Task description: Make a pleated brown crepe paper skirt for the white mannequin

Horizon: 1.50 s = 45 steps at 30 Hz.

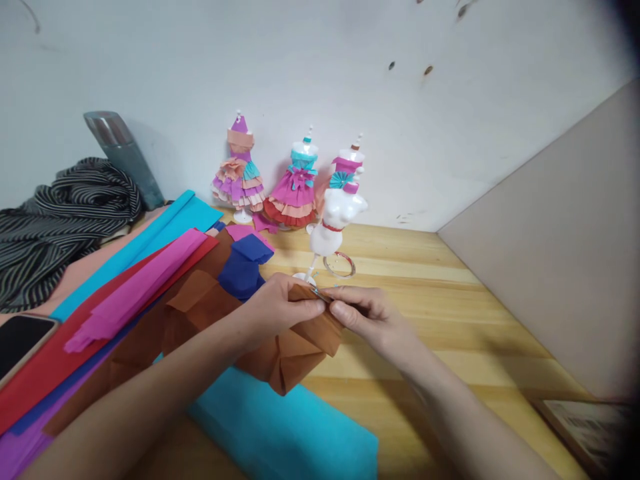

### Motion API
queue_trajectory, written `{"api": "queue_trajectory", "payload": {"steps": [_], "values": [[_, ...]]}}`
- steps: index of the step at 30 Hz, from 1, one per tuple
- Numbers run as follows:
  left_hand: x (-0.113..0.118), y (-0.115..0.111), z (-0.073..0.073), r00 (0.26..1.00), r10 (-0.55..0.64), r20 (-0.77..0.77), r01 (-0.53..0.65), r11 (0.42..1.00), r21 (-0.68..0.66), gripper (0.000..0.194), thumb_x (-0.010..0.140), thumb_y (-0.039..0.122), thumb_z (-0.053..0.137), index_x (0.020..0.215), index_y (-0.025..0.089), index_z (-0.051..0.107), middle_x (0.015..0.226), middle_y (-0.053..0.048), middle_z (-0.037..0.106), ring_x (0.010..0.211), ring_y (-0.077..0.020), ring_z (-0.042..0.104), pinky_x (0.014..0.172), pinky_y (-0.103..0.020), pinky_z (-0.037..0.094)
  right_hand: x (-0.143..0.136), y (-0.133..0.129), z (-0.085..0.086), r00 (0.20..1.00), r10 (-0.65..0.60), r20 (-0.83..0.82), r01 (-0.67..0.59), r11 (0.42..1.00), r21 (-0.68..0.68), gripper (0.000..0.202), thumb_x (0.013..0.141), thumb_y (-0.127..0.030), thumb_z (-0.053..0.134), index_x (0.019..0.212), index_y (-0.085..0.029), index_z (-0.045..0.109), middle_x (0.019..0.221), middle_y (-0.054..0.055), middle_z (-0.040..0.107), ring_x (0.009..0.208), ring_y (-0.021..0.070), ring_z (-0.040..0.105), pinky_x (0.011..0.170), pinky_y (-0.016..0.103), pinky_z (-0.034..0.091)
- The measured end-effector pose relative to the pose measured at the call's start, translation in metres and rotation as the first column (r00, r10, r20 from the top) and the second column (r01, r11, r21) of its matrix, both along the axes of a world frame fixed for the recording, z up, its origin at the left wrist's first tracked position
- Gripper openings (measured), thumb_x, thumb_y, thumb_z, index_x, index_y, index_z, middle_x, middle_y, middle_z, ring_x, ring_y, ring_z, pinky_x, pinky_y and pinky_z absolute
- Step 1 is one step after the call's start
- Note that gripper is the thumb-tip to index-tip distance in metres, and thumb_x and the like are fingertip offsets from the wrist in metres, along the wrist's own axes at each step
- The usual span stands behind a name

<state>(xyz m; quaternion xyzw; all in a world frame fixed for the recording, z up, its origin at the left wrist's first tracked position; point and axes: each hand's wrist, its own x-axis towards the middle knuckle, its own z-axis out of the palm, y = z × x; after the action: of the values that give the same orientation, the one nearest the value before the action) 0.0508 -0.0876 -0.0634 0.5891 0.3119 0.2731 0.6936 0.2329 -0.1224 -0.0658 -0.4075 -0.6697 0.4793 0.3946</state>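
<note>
A sheet of brown crepe paper (305,333) is held up between both hands over the table. My left hand (283,303) pinches its upper edge between thumb and fingers. Close beside it, my right hand (365,313) is closed at the same edge, its thumb and fingertips together. A thin, shiny metal piece (320,294) shows between the fingertips; its kind is too small to tell. Just behind the hands stands a tilted white mini dress form (340,213) with a red band at its waist. Under the brown paper lies turquoise crepe paper (290,427).
Three mini dress forms in paper dresses (293,197) stand along the wall. Coloured paper strips (135,280) and a phone (23,343) lie at left, near a striped cloth (75,207) and a bottle (125,157). A wire ring (340,265) lies behind the hands.
</note>
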Motion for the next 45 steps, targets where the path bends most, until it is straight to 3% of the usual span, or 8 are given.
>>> {"api": "queue_trajectory", "payload": {"steps": [5, 11, 17, 25, 31, 35, 40, 45], "values": [[0.000, -0.001, 0.002, 1.000, 0.016, -0.005, -0.016, 1.000, -0.019, 0.018, 0.071, 0.030, 0.068, 0.073, 0.012, 0.070, 0.065, 0.001, 0.062, 0.067, -0.0136, 0.056, 0.066, -0.024, 0.039, -0.003, 0.001, 0.002, 0.999, -0.021, -0.028, 0.019, 0.998, -0.052, 0.033, 0.082, -0.050, 0.064, 0.097, -0.025, 0.078, 0.080, 0.004, 0.073, 0.084, 0.0226, 0.064, 0.081, 0.038, 0.050], [-0.002, -0.002, 0.001, 1.000, -0.006, -0.008, 0.006, 0.994, -0.106, 0.020, 0.073, 0.031, 0.068, 0.071, 0.011, 0.068, 0.062, 0.000, 0.061, 0.062, -0.0126, 0.056, 0.061, -0.024, 0.040, -0.004, -0.002, 0.004, 0.998, -0.056, -0.018, 0.053, 0.988, -0.145, 0.040, 0.082, -0.054, 0.062, 0.075, -0.017, 0.074, 0.063, 0.002, 0.062, 0.070, 0.0179, 0.057, 0.063, 0.029, 0.046], [-0.003, 0.001, 0.006, 1.000, 0.020, -0.024, -0.020, 1.000, 0.004, 0.015, 0.074, 0.027, 0.065, 0.074, 0.012, 0.070, 0.067, 0.000, 0.065, 0.070, -0.0149, 0.059, 0.065, -0.024, 0.041, -0.001, -0.001, 0.008, 1.000, -0.004, -0.014, 0.003, 0.993, -0.114, 0.036, 0.083, -0.051, 0.062, 0.090, -0.018, 0.076, 0.075, 0.003, 0.065, 0.072, 0.0175, 0.056, 0.067, 0.030, 0.045], [-0.005, 0.002, 0.006, 0.998, 0.063, -0.028, -0.060, 0.993, 0.099, 0.018, 0.076, 0.025, 0.061, 0.081, 0.014, 0.075, 0.073, -0.001, 0.069, 0.078, -0.0172, 0.061, 0.069, -0.025, 0.043, 0.001, 0.000, 0.011, 0.998, -0.002, 0.070, 0.004, 1.000, -0.028, 0.037, 0.085, -0.050, 0.059, 0.085, -0.016, 0.074, 0.073, 0.003, 0.063, 0.067, 0.0148, 0.051, 0.062, 0.027, 0.041], [-0.005, 0.003, 0.005, 0.999, 0.031, 0.008, -0.031, 0.998, 0.057, 0.023, 0.075, 0.026, 0.062, 0.090, 0.015, 0.076, 0.077, -0.002, 0.073, 0.080, -0.0182, 0.064, 0.072, -0.026, 0.046, 0.002, 0.000, 0.009, 0.999, 0.006, 0.054, -0.001, 0.997, -0.083, 0.040, 0.082, -0.054, 0.060, 0.071, -0.016, 0.068, 0.066, 0.001, 0.055, 0.065, 0.0145, 0.046, 0.060, 0.027, 0.038], [-0.005, 0.003, 0.005, 0.999, 0.046, 0.027, -0.047, 0.998, 0.052, 0.018, 0.074, 0.027, 0.065, 0.081, 0.015, 0.076, 0.066, 0.000, 0.069, 0.068, -0.0148, 0.061, 0.064, -0.024, 0.044, 0.001, 0.001, 0.005, 0.999, 0.020, -0.044, -0.028, 0.984, -0.178, 0.036, 0.081, -0.052, 0.063, 0.073, -0.017, 0.067, 0.065, 0.000, 0.053, 0.065, 0.0141, 0.047, 0.063, 0.028, 0.038], [-0.006, 0.002, 0.005, 0.998, 0.053, 0.030, -0.052, 0.998, -0.024, 0.016, 0.074, 0.029, 0.068, 0.073, 0.013, 0.073, 0.068, -0.002, 0.070, 0.067, -0.0151, 0.062, 0.063, -0.024, 0.046, 0.001, 0.004, -0.001, 0.997, 0.001, -0.073, -0.014, 0.985, -0.175, 0.047, 0.081, -0.056, 0.061, 0.057, -0.017, 0.052, 0.055, -0.005, 0.032, 0.052, 0.0084, 0.027, 0.051, 0.025, 0.023], [-0.005, 0.003, 0.006, 0.997, 0.066, 0.048, -0.064, 0.997, -0.048, 0.015, 0.069, 0.027, 0.070, 0.069, 0.012, 0.072, 0.071, -0.003, 0.070, 0.069, -0.0157, 0.062, 0.066, -0.025, 0.046, 0.004, 0.004, -0.003, 0.998, -0.035, -0.050, 0.026, 0.986, -0.166, 0.050, 0.082, -0.059, 0.059, 0.055, -0.019, 0.045, 0.054, -0.006, 0.031, 0.052, 0.0084, 0.024, 0.049, 0.025, 0.019]]}}
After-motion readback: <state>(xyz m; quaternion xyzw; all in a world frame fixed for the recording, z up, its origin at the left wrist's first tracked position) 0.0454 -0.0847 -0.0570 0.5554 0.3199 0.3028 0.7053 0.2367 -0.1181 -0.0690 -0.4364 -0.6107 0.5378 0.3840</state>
